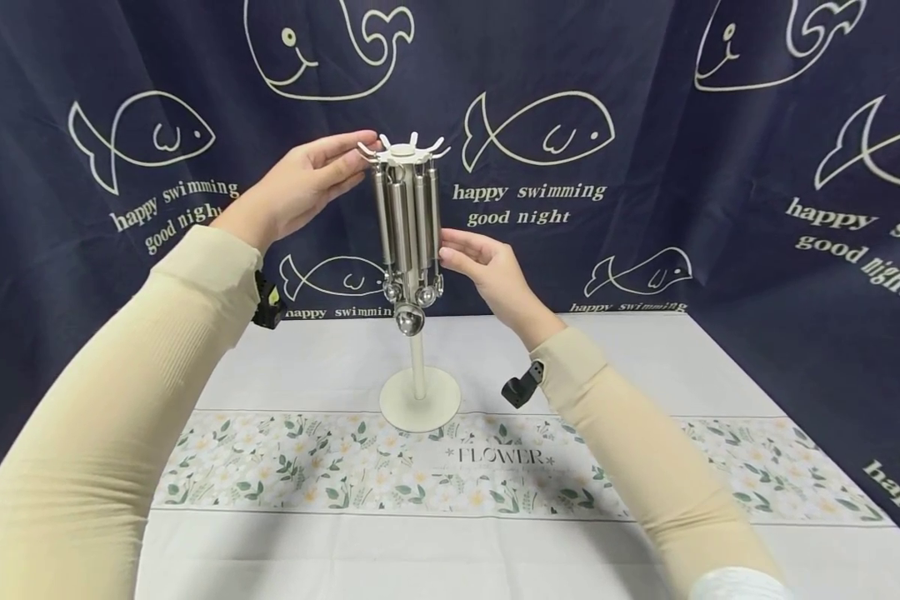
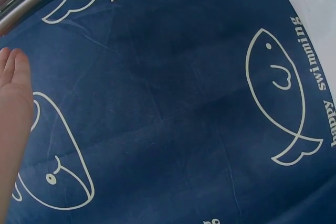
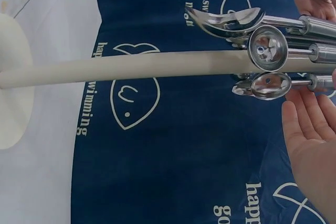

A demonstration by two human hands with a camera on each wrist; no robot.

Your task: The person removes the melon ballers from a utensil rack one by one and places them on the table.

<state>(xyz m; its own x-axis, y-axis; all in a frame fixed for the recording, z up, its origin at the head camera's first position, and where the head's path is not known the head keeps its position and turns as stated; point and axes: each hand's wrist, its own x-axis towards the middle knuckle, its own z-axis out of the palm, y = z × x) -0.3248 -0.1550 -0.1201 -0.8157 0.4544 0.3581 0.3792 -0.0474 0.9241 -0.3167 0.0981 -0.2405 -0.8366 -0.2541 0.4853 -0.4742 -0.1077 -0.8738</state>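
Observation:
In the head view, a cream utensil stand (image 1: 417, 367) stands upright with a ring of upturned hooks (image 1: 435, 148) on top. Several steel scoops (image 1: 399, 225) hang from it, with thick handles above small round bowls. The right wrist view shows a melon-baller-like bowl (image 3: 268, 48) with a small hole, beside a longer scoop (image 3: 226, 24). My left hand (image 1: 307, 179) reaches to the hooks on the left, fingers straight and fingertips right at one hook. My right hand (image 1: 487, 271) touches the rightmost handle low down with extended fingers (image 3: 307, 116). Neither hand curls round anything.
The stand's round base (image 1: 420, 421) rests on a white tablecloth (image 1: 307, 367), at the back edge of a flower-printed strip (image 1: 270, 467). A dark blue curtain (image 1: 420, 50) with fish and whale drawings hangs close behind and at the sides.

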